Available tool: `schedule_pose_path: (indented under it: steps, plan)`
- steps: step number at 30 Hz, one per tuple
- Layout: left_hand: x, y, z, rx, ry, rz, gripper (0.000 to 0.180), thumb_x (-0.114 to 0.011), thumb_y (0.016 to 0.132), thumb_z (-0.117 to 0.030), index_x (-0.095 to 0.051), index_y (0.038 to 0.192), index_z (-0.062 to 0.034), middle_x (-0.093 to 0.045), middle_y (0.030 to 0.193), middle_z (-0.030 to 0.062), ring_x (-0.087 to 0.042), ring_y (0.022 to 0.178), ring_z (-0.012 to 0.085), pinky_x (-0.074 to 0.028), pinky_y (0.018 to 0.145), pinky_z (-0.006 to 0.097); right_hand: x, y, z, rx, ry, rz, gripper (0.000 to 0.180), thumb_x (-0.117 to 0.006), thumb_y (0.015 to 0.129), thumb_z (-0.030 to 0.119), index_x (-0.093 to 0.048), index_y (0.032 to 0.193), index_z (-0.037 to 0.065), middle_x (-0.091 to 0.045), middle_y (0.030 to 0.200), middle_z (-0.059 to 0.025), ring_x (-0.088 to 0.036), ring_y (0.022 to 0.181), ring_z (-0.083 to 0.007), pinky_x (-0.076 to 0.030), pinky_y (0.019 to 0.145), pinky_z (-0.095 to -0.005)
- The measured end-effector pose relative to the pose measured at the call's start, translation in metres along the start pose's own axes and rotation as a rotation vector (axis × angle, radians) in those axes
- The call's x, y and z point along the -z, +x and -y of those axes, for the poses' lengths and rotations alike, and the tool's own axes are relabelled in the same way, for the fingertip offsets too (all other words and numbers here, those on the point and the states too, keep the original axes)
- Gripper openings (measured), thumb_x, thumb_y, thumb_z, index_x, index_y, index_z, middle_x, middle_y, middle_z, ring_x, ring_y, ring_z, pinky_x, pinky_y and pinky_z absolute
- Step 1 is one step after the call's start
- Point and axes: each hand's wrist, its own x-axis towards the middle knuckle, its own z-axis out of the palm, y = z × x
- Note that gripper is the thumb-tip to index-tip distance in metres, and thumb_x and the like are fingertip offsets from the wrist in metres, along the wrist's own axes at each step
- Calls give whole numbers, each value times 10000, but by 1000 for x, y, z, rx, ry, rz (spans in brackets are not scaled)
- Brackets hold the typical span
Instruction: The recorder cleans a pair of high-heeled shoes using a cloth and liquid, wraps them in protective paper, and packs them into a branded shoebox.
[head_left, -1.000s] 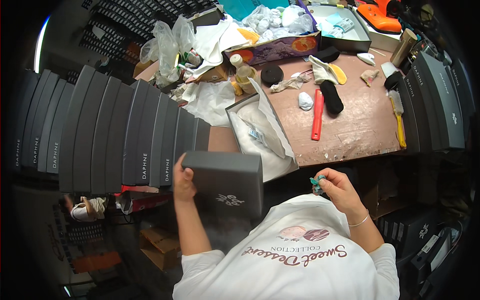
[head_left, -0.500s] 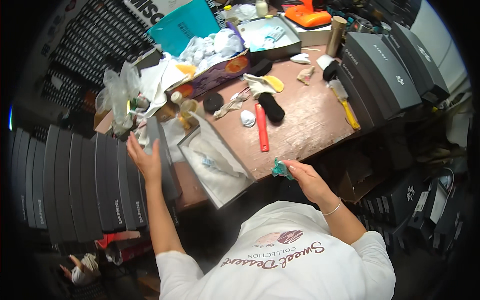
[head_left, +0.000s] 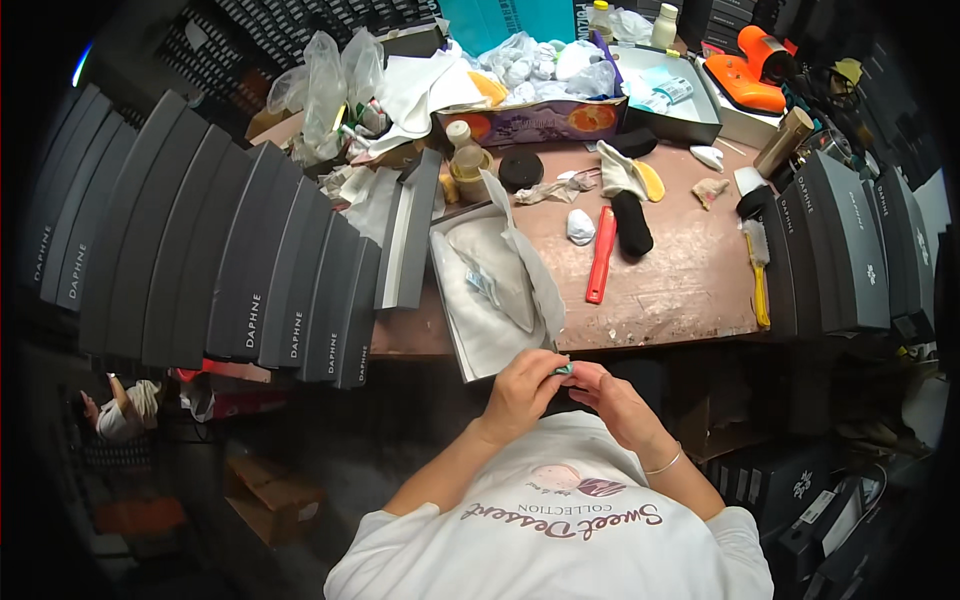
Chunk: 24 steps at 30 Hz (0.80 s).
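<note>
My left hand (head_left: 522, 392) and my right hand (head_left: 613, 400) meet in front of my chest, just past the table's near edge. Their fingertips pinch a small crumpled green scrap (head_left: 563, 370), mostly hidden between them; whether it is cloth or wrapper I cannot tell. Just beyond my left hand sits an open grey shoebox (head_left: 461, 338), lined with white tissue paper (head_left: 540, 290) and holding a pale wrapped item with a small light-blue packet (head_left: 482, 285) on top. The box's grey lid (head_left: 410, 240) stands on edge to its left.
Grey shoeboxes line up at left (head_left: 230, 250) and stack at right (head_left: 840, 240). On the table lie a red-handled tool (head_left: 601, 255), a black pad (head_left: 631, 225), a yellow-handled brush (head_left: 758, 270) and a bottle (head_left: 468, 160). Behind them stands a carton (head_left: 540, 122) of crumpled white paper.
My left hand has come from beside the lid on the left to join my right hand at the green scrap. The scrap is now bunched smaller. The view has shifted.
</note>
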Motion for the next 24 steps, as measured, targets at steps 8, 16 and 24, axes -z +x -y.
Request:
schedule_pose_path:
  steps: [8, 16, 24]
  plan:
    - [11, -2, 17, 482, -1006, -224, 124, -614, 917, -72, -598, 1027, -14, -652, 874, 61, -621, 800, 107, -501, 737, 241, -41, 28, 13, 81, 148, 60, 461, -492, 989, 271, -460, 1337, -30, -533, 1284, -157, -531, 1178, -230, -432, 1012, -384]
    - [59, 1, 51, 581, -1266, -624, 60, -586, 933, -100, -573, 971, -56, -610, 781, 50, -590, 724, 137, -511, 709, 293, -27, 20, 21, 84, 249, -99, 300, -490, 985, 151, -568, 1176, -66, -635, 1104, -162, -654, 966, -246, -540, 858, -379]
    - [4, 12, -1, 652, -1098, 57, 277, -628, 916, -259, -664, 977, 9, -659, 794, 62, -616, 717, 131, -493, 681, 256, -12, 4, 18, 200, 218, -237, 381, -457, 998, 251, -526, 1245, -31, -607, 1149, -159, -617, 961, -206, -525, 800, -333]
